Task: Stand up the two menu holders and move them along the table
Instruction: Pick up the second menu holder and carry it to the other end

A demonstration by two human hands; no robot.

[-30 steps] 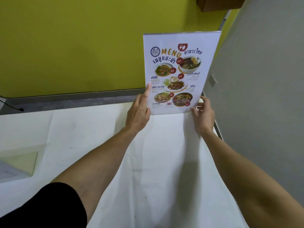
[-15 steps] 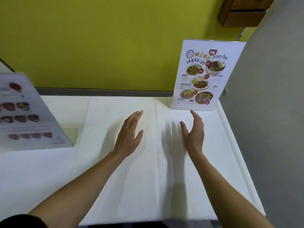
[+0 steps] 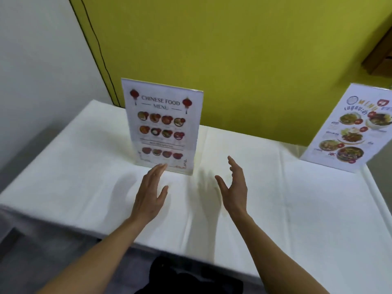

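1. Chinese menu (image 3: 163, 126): it stands upright on the table (image 3: 297, 198), left of centre, printed face toward the camera. Its long axis is vertical; its base edge runs left to right, tilted slightly down to the right.

2. Thai menu (image 3: 350, 132): it stands upright near the table's right end, well apart from both hands, leaning in the frame toward the right.

3. Left hand (image 3: 149, 196): fingers extended and together, thumb spread, nothing held. The fingertips (image 3: 161, 166) reach the lower front edge of the Chinese menu; contact cannot be confirmed because the frame is blurred there.

4. Right hand (image 3: 233, 192): palm turned inward, fingers spread, nothing held. It is clear of the Chinese menu, just right of its base corner and on the near side.

5. Key relation: the Chinese menu lies directly ahead of the gap between the hands, offset toward the left hand. The left hand is nearer. The right hand has to travel forward and left to reach the right edge.

6. Judgement: both holders appear stood up, so the step in hand is probably moving the Chinese menu along the table. A grip on the two vertical side edges, low down, suits a tall, thin panel.

7. Risk: a push from the left fingertips alone could tip the panel backward.
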